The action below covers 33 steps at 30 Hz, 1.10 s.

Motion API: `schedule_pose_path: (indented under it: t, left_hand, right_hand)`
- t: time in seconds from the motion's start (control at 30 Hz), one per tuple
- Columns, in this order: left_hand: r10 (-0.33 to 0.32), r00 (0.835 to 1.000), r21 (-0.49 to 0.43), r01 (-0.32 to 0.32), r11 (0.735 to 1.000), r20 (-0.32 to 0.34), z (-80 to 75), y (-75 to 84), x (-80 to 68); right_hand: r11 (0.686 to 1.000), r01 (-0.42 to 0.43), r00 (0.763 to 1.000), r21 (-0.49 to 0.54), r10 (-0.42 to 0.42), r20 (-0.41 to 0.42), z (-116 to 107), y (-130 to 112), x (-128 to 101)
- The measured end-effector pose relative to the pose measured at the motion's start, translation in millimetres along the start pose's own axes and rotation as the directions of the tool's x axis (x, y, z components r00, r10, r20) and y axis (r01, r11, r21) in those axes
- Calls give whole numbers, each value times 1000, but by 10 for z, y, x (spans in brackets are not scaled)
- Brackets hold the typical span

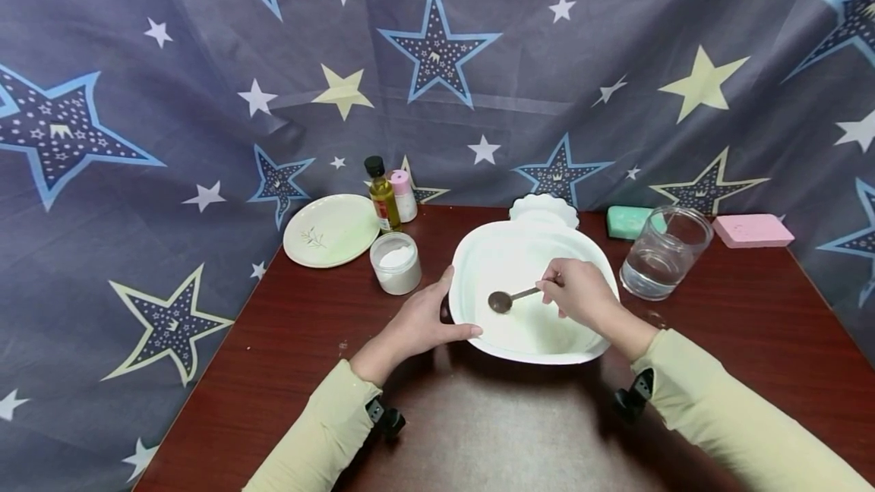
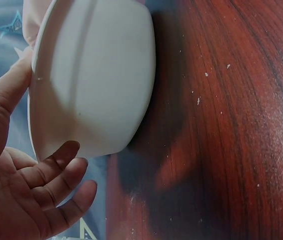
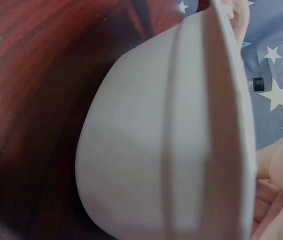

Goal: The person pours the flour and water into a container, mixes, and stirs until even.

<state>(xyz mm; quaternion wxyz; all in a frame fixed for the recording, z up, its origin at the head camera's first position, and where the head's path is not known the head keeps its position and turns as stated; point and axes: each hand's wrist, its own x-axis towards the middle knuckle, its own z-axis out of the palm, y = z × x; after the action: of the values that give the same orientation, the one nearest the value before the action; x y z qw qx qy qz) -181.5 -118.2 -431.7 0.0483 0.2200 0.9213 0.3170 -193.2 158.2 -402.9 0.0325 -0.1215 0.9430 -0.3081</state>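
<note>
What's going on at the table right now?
A person steadies a white bowl with the left hand, thumb on its rim. The right hand pinches a metal spoon over the bowl's inside. A jar of white powder, an oil bottle, a green plate and a glass of water stand around it on the wooden table.

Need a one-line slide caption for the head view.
Right hand holds a spoon over a white bowl steadied by the left hand.

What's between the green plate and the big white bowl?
A small jar of white powder stands on the table between the plate and the bowl. The head view shows it.
</note>
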Motion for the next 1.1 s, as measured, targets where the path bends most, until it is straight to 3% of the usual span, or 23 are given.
schedule_pose_path:
  t: [0.2, 0.4, 0.57, 0.8, 1.0, 1.1]
  left_hand:
    - [-10, 1000, -8, 10, 1000, 10, -2, 2, 5]
    - [-10, 1000, -12, 10, 1000, 12, 11, -8, 8]
    - [-4, 1000, -9, 4, 1000, 4, 14, -21, 11]
    - [-11, 1000, -8, 11, 1000, 10, 0, -14, 2]
    - [0, 1000, -20, 0, 1000, 4, -10, 0, -12]
    - [7, 1000, -31, -7, 999, -3, -14, 10, -20]
  right_hand:
    - [994, -21, 993, -108, 9, -115, -76, 74, 44]
    - [984, -73, 991, -163, 52, -126, -278, 182, 10]
    - [974, -112, 992, -199, 100, -72, -464, 250, -69]
    - [975, -101, 989, -197, 120, 85, -633, 310, -165]
    - [987, -105, 971, -121, 128, 201, -641, 315, -211]
    - [991, -92, 970, -102, 112, 217, -574, 290, -217]
